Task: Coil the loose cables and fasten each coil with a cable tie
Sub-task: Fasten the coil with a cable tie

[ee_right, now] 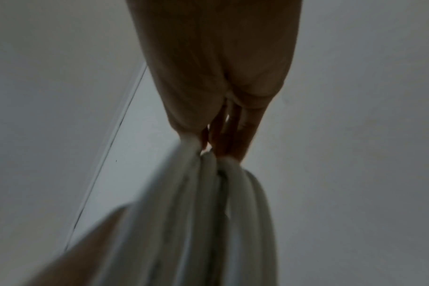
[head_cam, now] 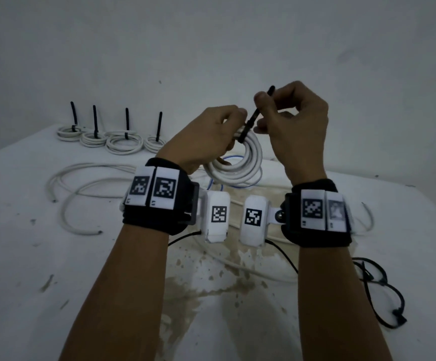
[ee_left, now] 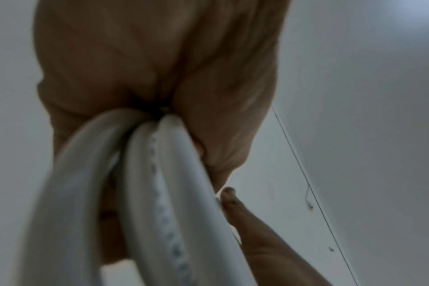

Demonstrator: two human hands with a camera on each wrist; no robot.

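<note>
The left hand grips the top of a white cable coil, fingers curled round the bundled turns, and holds it raised above the desk. The right hand pinches the free end of a black cable tie between thumb and fingertips; the tie runs down to the top of the coil. Four tied coils lie in a row at the far edge of the desk, each with its black tie tail upright. Loose white cable lies on the desk to the left. Spare black ties lie near the right forearm.
</note>
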